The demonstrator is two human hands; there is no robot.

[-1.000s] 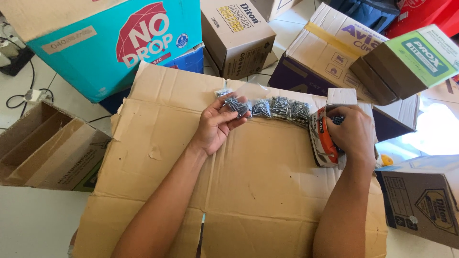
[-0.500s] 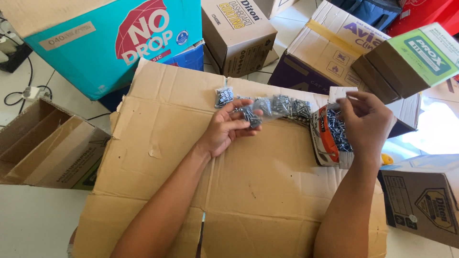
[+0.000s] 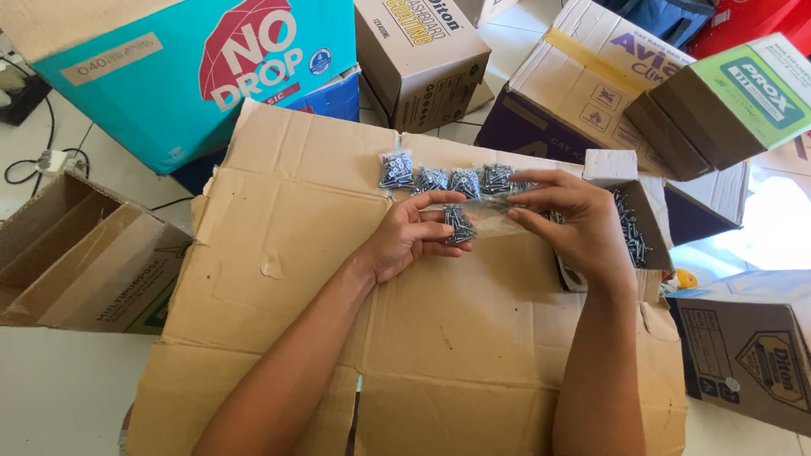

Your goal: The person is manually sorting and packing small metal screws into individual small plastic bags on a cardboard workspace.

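Observation:
My left hand [image 3: 405, 241] holds a small clear plastic bag of screws [image 3: 460, 224] over a flattened cardboard sheet [image 3: 422, 338]. My right hand [image 3: 570, 224] pinches the open, empty end of the same bag from the right. A row of several filled screw bags [image 3: 448, 179] lies on the cardboard just beyond my fingers. A small open carton of loose screws [image 3: 634, 224] stands to the right, partly hidden behind my right hand.
Cardboard boxes ring the sheet: a large turquoise box [image 3: 177, 76] at back left, a brown box [image 3: 422, 59] at back centre, purple and green-labelled boxes [image 3: 726, 101] at back right, an open empty box [image 3: 84, 253] at left, another box [image 3: 752, 346] at right.
My right hand left the carton of screws and came left to grip the bag's open end. My left hand lowered slightly with the bag, uncovering the row of filled bags.

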